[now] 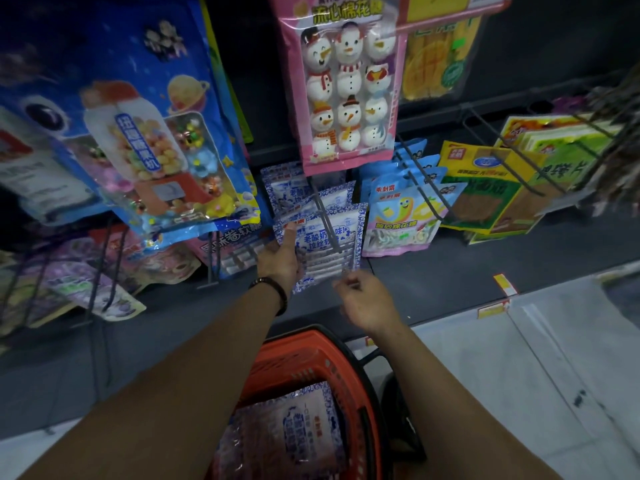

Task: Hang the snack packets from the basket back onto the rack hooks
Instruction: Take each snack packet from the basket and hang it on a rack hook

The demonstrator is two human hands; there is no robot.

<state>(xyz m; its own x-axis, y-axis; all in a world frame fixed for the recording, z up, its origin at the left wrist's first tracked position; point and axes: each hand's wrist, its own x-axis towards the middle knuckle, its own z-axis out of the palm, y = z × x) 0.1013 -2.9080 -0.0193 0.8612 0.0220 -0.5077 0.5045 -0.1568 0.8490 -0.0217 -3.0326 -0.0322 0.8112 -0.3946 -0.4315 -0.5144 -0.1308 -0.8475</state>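
Orange basket [304,355] sitting at bottom centre, holding spare snack packets [294,431], left hand [280,258] gripping the blue-white packet [332,233] by its left edge at the rack hook [327,223] mid-frame, right hand [367,301] curling its fingers [348,280] beside the packet's lower corner, hold too blurred to tell.

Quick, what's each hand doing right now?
Left hand: grips the blue-white packet.
Right hand: curled near the packet's corner; grip cannot be told.
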